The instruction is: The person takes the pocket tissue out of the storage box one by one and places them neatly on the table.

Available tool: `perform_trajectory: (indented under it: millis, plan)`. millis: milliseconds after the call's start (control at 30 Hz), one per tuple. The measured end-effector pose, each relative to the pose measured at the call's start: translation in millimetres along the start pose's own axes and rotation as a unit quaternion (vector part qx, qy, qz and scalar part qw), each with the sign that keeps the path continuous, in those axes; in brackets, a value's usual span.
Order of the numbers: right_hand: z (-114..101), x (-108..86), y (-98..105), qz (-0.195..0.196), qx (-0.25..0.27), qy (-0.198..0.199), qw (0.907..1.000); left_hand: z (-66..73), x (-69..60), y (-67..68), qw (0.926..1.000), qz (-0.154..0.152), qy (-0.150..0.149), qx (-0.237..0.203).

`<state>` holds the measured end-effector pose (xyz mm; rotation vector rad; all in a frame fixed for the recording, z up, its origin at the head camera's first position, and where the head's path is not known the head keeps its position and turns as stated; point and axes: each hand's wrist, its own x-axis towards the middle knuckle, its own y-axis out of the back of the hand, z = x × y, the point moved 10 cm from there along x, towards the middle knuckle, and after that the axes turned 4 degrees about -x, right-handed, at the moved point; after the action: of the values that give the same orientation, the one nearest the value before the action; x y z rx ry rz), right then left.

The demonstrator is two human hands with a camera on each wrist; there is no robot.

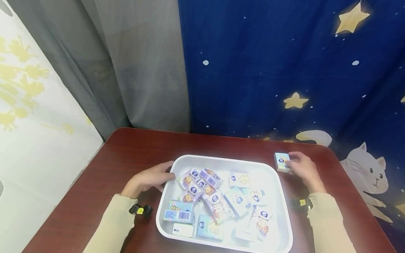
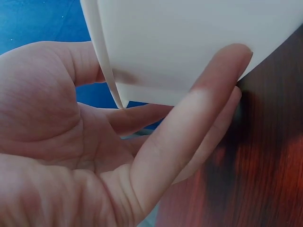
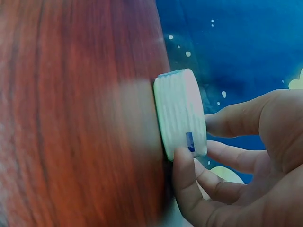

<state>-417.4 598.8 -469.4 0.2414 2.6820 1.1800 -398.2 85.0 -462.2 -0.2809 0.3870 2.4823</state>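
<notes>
A white tray [image 1: 227,160] filled with small tissue packs stands on the table. My left hand [image 1: 155,176] grips its left side; in the left wrist view the thumb goes over the rim and the fingers lie along the outer wall [image 2: 156,52]. Beyond the tray's far right corner, my right hand [image 1: 302,168] holds a light blue tissue pack [image 1: 281,161] with a cartoon print. The right wrist view shows that pack [image 3: 177,113] from its ribbed side, thumb and fingers about it, low at the table surface.
Inside the tray, purple-and-white packs [image 1: 218,207] lie jumbled at the left and middle, blue ones [image 1: 209,226] nearer the front. The dark red wooden table [image 1: 142,147] ends at a grey curtain [image 1: 155,70] and a blue starry curtain [image 1: 253,70].
</notes>
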Motion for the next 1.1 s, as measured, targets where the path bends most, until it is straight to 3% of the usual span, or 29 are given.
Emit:
perform_trajectory:
  millis: [233,567,700,800,967,1100]
  plan:
    - [-12.0,-7.2,15.3,0.005,-0.029,0.013,0.9995,0.2,1.5,-0.7,1.0,-0.008,-0.001,0.001]
    - [-63.8,-34.6,33.2,-0.004,-0.052,0.073,0.9959,2.3,5.4,0.5,0.9999,-0.012,0.0,0.002]
    - [-91.1,-49.8,32.2,-0.014,-0.075,0.112,0.9908,-0.5,6.0,1.6,1.0,-0.006,0.007,-0.003]
    - [-110.0,-63.8,25.6,-0.038,-0.062,0.142,0.9873,-2.7,5.3,1.8,0.9999,-0.004,0.009,-0.003]
    - [-134.4,-87.7,11.2,-0.084,-0.041,0.171,0.9809,-5.6,3.2,1.3,0.9999,-0.002,0.013,-0.004]
    - [-147.3,-103.1,2.2,-0.11,-0.06,0.187,0.9742,-5.1,3.5,0.2,0.9999,-0.002,0.01,-0.001]
